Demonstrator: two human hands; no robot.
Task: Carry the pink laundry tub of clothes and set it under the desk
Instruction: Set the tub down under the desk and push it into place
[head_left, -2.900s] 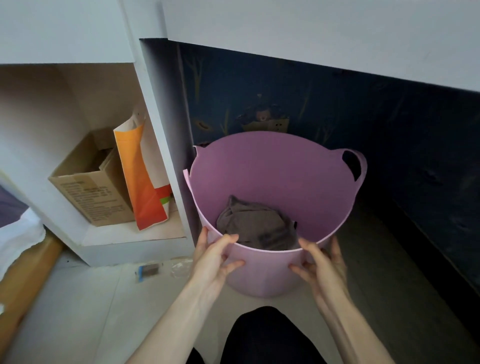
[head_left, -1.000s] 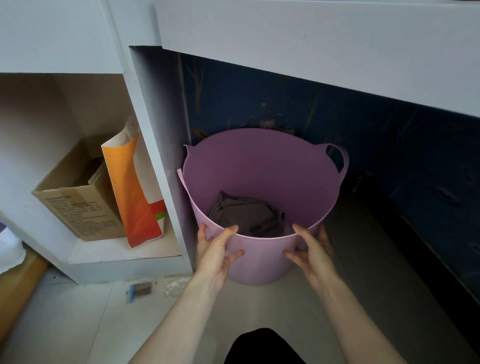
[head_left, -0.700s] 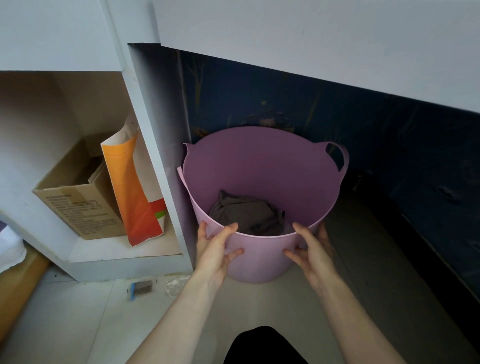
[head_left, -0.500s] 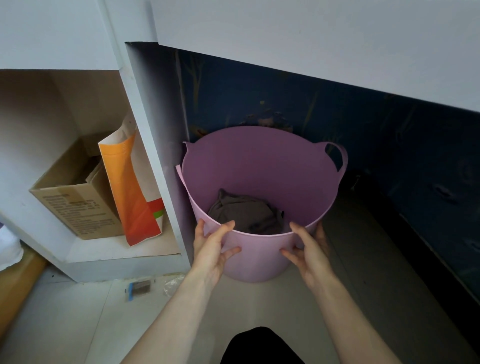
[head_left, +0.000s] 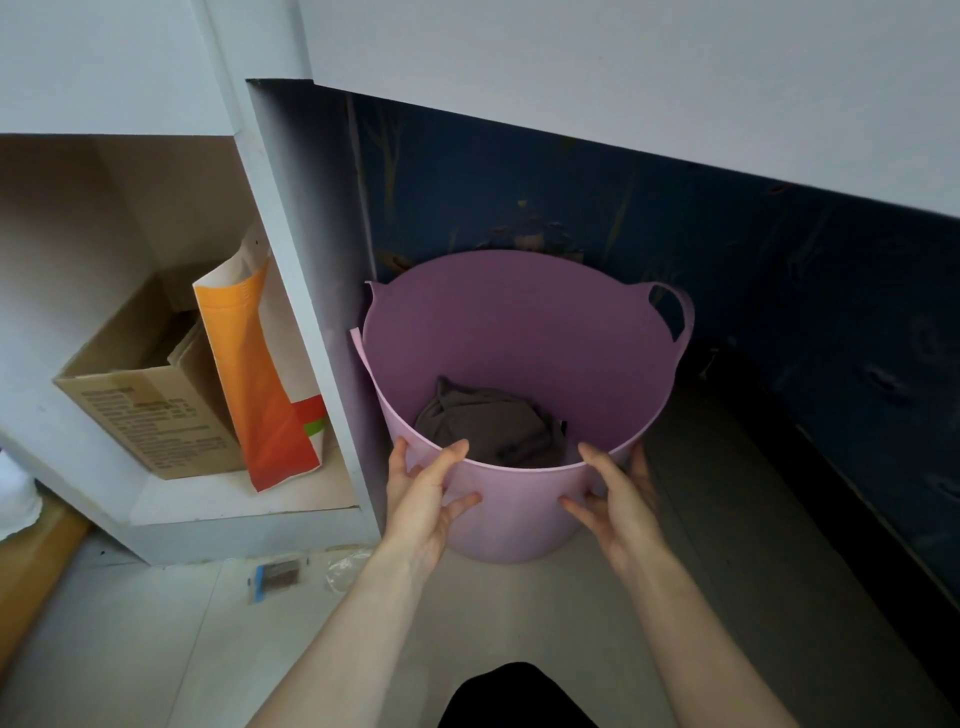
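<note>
The pink laundry tub (head_left: 524, 332) stands on the floor under the white desk (head_left: 623, 93), close against the desk's left side panel. A dark grey garment (head_left: 488, 426) lies at its bottom. My left hand (head_left: 423, 493) holds the near rim on the left, thumb on the rim's top and fingers spread on the outer wall. My right hand (head_left: 615, 499) holds the near rim on the right in the same way. One loop handle (head_left: 675, 317) shows at the tub's far right.
A dark blue wall (head_left: 779, 291) backs the space under the desk. Left of the side panel, an open shelf holds a cardboard box (head_left: 145, 400) and an orange and white paper bag (head_left: 260, 374). A small packet (head_left: 278, 574) lies on the pale tiled floor.
The tub has slid a little further in under the desk, toward the blue wall. Both hands have stayed on its near rim.
</note>
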